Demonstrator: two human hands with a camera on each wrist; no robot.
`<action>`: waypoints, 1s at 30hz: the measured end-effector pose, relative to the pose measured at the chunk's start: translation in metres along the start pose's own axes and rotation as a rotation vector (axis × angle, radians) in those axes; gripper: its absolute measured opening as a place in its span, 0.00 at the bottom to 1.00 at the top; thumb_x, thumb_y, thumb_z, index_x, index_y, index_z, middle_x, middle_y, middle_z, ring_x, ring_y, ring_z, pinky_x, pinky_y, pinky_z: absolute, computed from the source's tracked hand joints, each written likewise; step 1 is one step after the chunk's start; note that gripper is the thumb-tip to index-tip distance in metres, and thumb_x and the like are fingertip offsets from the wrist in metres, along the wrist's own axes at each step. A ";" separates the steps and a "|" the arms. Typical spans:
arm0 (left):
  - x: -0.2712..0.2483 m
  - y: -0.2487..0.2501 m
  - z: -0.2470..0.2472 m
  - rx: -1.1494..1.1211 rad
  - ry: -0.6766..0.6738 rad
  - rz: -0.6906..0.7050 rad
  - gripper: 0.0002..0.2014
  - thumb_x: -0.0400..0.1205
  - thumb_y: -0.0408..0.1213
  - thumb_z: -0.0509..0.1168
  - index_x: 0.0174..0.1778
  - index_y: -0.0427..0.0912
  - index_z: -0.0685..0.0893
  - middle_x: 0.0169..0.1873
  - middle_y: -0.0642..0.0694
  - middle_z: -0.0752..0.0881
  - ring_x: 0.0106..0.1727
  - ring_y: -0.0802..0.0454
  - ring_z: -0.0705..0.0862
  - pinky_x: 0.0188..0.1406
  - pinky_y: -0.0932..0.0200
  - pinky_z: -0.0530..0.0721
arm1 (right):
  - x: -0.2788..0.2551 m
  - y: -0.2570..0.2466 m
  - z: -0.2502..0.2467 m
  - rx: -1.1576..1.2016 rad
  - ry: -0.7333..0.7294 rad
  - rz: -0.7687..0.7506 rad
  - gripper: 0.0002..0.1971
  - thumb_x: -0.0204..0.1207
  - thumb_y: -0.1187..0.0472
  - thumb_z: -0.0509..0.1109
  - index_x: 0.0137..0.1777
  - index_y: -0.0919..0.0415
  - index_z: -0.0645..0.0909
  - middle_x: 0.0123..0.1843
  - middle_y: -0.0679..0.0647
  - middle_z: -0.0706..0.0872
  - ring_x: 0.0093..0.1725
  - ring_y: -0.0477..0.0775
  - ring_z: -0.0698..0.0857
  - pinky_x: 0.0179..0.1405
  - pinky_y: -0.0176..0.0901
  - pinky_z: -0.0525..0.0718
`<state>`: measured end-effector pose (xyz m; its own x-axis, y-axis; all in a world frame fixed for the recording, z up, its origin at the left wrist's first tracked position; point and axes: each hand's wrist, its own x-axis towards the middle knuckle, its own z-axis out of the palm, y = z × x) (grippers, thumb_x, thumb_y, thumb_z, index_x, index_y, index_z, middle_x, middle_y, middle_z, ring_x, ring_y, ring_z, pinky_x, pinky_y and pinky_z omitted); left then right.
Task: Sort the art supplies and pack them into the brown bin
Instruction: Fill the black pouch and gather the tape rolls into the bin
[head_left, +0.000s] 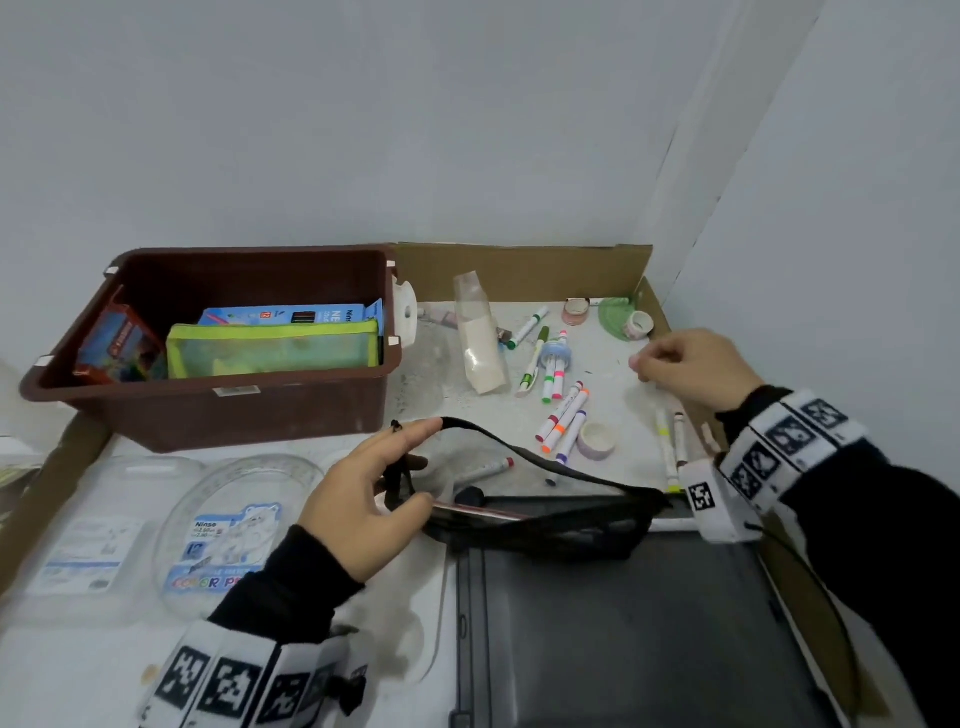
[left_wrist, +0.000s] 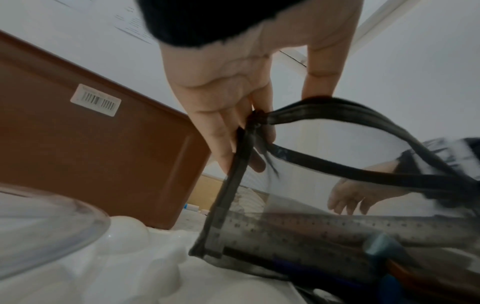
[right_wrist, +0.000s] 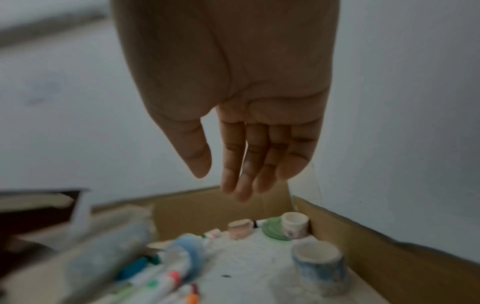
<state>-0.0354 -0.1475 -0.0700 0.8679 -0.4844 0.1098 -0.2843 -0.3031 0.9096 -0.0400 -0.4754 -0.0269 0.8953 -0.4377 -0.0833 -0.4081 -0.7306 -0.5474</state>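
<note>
A person's left hand pinches the near end of a black mesh pouch, fingers and thumb curled round its zip edge and holding its mouth agape, while the right hand hovers bare over the counter, fingers loosely extended and holding nothing. The pouch stretches from the left hand across toward the right forearm, its long axis running left to right, so its opening faces up between the two hands.

The loose markers lie just beyond the pouch, between the hands but closer to the right one; most point away from the person on a slight slant. Two more pens lie directly under the right wrist. Rolls of tape sit near the markers and further ahead of the right fingertips. The right hand looks best placed to gather markers and drop them into the pouch the left holds open.

The brown bin stands ahead of the left hand, well apart from the right, already holding a green mesh case and boxes.

The left wrist view alone shows a ruler inside the pouch, seen through the mesh, and the thumb propping the upper edge apart from the lower one. The right wrist view confirms the empty palm and shows a blue tape roll closest below it, though much there is blurred.
</note>
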 end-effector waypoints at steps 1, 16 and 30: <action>0.002 -0.001 -0.001 -0.001 -0.004 -0.003 0.29 0.71 0.31 0.68 0.60 0.69 0.76 0.59 0.61 0.81 0.55 0.68 0.83 0.59 0.61 0.80 | 0.020 0.003 0.004 -0.080 0.007 0.023 0.10 0.77 0.56 0.69 0.46 0.63 0.87 0.49 0.57 0.89 0.52 0.56 0.84 0.49 0.37 0.73; 0.031 -0.007 -0.003 -0.221 0.009 -0.116 0.20 0.70 0.34 0.62 0.51 0.60 0.87 0.49 0.54 0.88 0.48 0.57 0.87 0.43 0.70 0.80 | 0.160 0.006 0.059 -0.533 0.085 0.174 0.13 0.77 0.64 0.63 0.58 0.69 0.80 0.61 0.70 0.81 0.61 0.69 0.80 0.58 0.57 0.78; 0.013 -0.001 -0.002 -0.134 0.025 -0.084 0.26 0.75 0.18 0.63 0.56 0.56 0.84 0.52 0.56 0.87 0.50 0.62 0.86 0.46 0.75 0.79 | 0.127 -0.006 0.020 -0.456 0.263 0.190 0.11 0.78 0.59 0.62 0.51 0.65 0.81 0.55 0.65 0.84 0.58 0.65 0.81 0.64 0.54 0.68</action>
<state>-0.0227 -0.1522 -0.0691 0.8968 -0.4407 0.0398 -0.1549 -0.2284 0.9612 0.0796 -0.5163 -0.0508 0.7476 -0.6569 0.0976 -0.6460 -0.7534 -0.1226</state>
